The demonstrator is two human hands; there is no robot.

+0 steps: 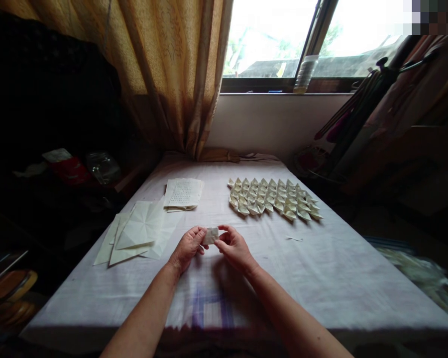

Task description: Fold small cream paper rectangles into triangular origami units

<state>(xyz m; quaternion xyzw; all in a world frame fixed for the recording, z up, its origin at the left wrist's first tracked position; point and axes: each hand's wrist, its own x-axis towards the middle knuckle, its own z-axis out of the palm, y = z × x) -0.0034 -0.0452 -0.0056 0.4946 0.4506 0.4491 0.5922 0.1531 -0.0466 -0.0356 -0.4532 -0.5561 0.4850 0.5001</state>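
A small folded square of paper (211, 235) is held up above the table between both hands. My left hand (189, 245) pinches its left edge with thumb and fingers. On the other side, my right hand (234, 247) grips the right edge, thumb below and forefinger above. Beyond the right hand, rows of folded paper boats (272, 196) stand close together. To the left lie loose creased paper sheets (138, 226), fanned over one another. A stack of written paper sheets (182, 193) sits behind the left hand.
A pale cloth covers the table (302, 283). A thin paper scrap (294, 238) lies right of my hands. At the back hang a gold curtain (164, 64) and, on the window sill, a plastic bottle (305, 74) stands. Dark clutter flanks both table sides.
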